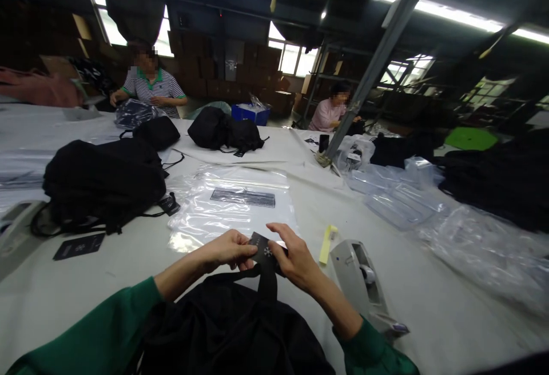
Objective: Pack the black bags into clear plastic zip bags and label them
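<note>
Both grips closed on black tag [265,250] — left hand [231,249], right hand [298,262] — above bag [227,329].

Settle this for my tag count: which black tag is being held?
The white-marked tag, pinched between left hand and right hand over the near bag; the other tag lies flat on the table, far left.

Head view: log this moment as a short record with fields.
held: black tag, pinched between left hand and right hand
below tag: black strap of the black bag nearest the person
ahead: clear plastic bags flat on the white table
right of hands: yellow strip, grey tape dispenser
left: black backpack, loose dark card
far side: person in striped shirt, person in pink
</note>
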A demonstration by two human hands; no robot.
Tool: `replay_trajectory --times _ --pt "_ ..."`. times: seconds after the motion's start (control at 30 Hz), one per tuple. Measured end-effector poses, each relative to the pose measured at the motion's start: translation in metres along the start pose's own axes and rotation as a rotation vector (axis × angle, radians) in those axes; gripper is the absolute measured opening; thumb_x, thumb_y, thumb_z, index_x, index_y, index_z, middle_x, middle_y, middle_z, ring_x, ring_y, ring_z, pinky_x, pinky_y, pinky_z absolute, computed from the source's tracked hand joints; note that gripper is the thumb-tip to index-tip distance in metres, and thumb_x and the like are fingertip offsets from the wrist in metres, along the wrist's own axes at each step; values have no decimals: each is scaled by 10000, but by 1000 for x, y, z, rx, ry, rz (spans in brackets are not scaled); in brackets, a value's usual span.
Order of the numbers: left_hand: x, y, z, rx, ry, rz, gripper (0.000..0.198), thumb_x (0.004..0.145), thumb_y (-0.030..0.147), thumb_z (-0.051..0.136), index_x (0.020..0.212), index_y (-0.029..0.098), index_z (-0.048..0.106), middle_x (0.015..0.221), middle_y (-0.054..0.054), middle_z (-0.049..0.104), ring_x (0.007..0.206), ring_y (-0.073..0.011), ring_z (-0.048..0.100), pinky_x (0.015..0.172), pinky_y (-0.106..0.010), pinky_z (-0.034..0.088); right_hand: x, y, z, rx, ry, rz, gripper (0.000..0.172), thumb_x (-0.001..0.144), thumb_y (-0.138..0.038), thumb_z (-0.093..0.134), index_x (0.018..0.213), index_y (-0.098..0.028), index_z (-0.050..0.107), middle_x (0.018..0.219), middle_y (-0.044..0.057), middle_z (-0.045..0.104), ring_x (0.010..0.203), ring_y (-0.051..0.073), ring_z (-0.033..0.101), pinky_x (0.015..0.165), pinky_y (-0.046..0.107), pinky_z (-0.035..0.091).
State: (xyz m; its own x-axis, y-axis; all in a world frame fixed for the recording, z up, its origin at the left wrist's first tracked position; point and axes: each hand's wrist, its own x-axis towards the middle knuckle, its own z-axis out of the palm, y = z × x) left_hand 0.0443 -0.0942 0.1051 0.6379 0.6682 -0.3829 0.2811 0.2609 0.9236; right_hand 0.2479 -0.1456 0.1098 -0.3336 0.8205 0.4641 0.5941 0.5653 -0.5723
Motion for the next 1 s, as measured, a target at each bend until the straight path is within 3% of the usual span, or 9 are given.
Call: replay_trajectory --times 0.1,0.23,0.33,0.5,0.6,0.67,0.77,0.9,1.0 --pt "1 -11 4 -34 105 -46 556 711 649 602 556 116 628 502 -49 625 423 -103 518 451 -223 336 -20 -3 1 -278 -65 -184 368 863 -259 569 1220 -169 549 1184 151 610 1071 295 554 898 461 452" --pt "3 -11 14 -72 121 -76 506 680 601 647 563 109 627 487 -58 625 413 -116 522 450 -232 346 -30 -1 22 -489 -83 -268 260 918 -150 433 1092 -127 625 882 130 671 774 246 586 707 393 473" --pt "-3 -5 16 -106 119 -68 572 734 658 568 684 96 663 540 -72 652 464 -138 569 467 -238 373 -29 2 28 -397 -30 -101 249 930 -148 422 1005 -153 659 783 98 678 690 220 596 655 340 478" --pt "-17 -7 0 -103 142 43 625 808 694 483 847 97 662 727 -110 709 598 -166 642 544 -253 426 -30 -3 20 88 87 335 164 890 -257 547 870 -213 703 780 24 723 689 184 653 632 274 493" --pt "-21 -17 -13 -52 226 150 533 848 622 496 844 111 651 805 -103 704 673 -171 648 592 -262 431 -32 -8 23 213 72 401 167 846 -310 596 820 -197 717 736 24 716 664 189 645 615 279 495" --pt "-23 -23 -20 -18 243 223 419 851 533 554 940 138 662 961 -96 699 830 -187 654 689 -273 454 -32 -9 30 264 76 406 172 828 -315 602 780 -190 711 697 20 704 636 182 633 601 274 495" --pt "-33 -33 -25 10 104 257 372 817 421 636 1101 184 668 1145 -85 672 1033 -224 627 853 -308 466 -34 -6 41 316 16 351 129 787 -274 614 754 -188 704 676 12 697 624 173 628 600 267 495" --pt "-54 -44 -24 64 -163 216 356 840 440 607 1039 175 736 1080 -92 719 1045 -262 640 954 -351 447 -42 -2 46 433 -308 222 121 764 -253 636 812 -186 724 742 17 723 672 187 662 627 273 506" --pt "-62 -55 -24 132 -221 239 484 912 547 449 1110 198 720 1160 -78 699 1121 -265 609 1024 -346 401 -48 -5 39 521 -497 261 200 823 -262 619 984 -208 723 930 34 741 832 223 689 748 312 531"
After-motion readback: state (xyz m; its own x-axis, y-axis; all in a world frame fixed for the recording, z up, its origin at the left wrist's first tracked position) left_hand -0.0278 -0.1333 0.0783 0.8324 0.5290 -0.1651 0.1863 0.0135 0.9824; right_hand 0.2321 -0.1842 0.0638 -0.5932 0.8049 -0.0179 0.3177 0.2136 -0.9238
